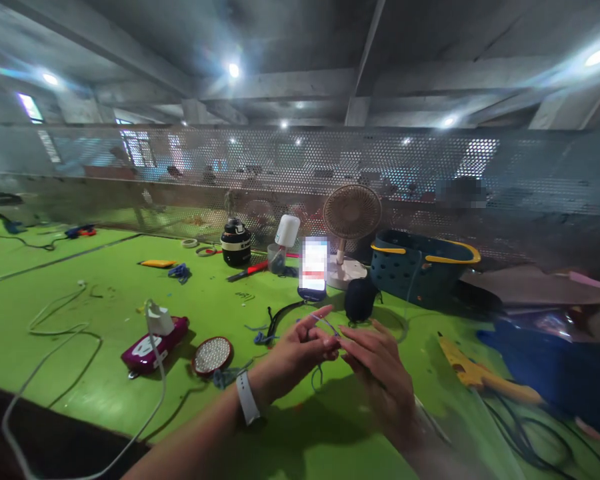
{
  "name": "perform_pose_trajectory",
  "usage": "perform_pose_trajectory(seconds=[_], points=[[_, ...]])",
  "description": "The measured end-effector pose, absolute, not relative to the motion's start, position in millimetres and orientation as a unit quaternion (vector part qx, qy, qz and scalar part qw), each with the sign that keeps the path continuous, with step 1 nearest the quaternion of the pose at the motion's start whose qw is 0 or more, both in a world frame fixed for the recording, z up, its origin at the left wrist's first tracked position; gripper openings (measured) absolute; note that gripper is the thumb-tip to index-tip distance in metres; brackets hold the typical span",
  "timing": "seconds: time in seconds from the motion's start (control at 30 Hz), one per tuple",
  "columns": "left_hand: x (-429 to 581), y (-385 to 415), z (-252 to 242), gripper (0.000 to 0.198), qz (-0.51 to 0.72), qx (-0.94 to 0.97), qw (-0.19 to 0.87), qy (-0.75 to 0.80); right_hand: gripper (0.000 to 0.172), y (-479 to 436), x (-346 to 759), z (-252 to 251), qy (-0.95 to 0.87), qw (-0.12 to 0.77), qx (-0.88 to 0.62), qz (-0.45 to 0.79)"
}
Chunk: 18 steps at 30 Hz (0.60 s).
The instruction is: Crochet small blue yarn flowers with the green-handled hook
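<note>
My left hand (305,343), with a white watch band (247,398) on the wrist, is closed with thumb and fingers pinched. A thin pale bluish yarn (326,325) runs from its raised index finger to the pinch, and a loop of similar yarn hangs below. My right hand (377,363) meets it fingertip to fingertip, its fingers bent together; what they hold is hidden. Just beyond the hands, a lit phone (314,267) stands upright on a dark stand. A dark round bundle (360,300) sits to the right of the phone.
On the green table (205,427) are a maroon power strip (155,347) with a white cable, a round studded lamp (213,355), a black jar (236,243), a fan (353,212), a blue basket (405,273) and a yellow glue gun (473,373) with a black cord. Perforated metal panels stand behind.
</note>
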<state>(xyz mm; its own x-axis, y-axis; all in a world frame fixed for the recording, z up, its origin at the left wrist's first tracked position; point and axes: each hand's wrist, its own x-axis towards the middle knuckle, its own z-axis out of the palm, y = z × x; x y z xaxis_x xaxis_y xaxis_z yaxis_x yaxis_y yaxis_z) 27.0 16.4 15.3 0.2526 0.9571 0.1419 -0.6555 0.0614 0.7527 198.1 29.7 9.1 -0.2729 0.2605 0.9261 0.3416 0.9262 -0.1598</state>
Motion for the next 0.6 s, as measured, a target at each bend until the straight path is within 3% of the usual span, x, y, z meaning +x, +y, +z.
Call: perform_pose_trajectory(seconds=[0.27,0.6], points=[[16.4,20.6,19.8,0.057,0.537,0.336,0.757,0.161,0.022,31.8,208.4,27.5,-0.798,0.577,-0.156,0.077],[7.8,24.2,21.6,0.055,0.508,0.319,0.788,0.139,0.024,29.7,217.3,34.4,-0.778,0.579,-0.172,0.172]])
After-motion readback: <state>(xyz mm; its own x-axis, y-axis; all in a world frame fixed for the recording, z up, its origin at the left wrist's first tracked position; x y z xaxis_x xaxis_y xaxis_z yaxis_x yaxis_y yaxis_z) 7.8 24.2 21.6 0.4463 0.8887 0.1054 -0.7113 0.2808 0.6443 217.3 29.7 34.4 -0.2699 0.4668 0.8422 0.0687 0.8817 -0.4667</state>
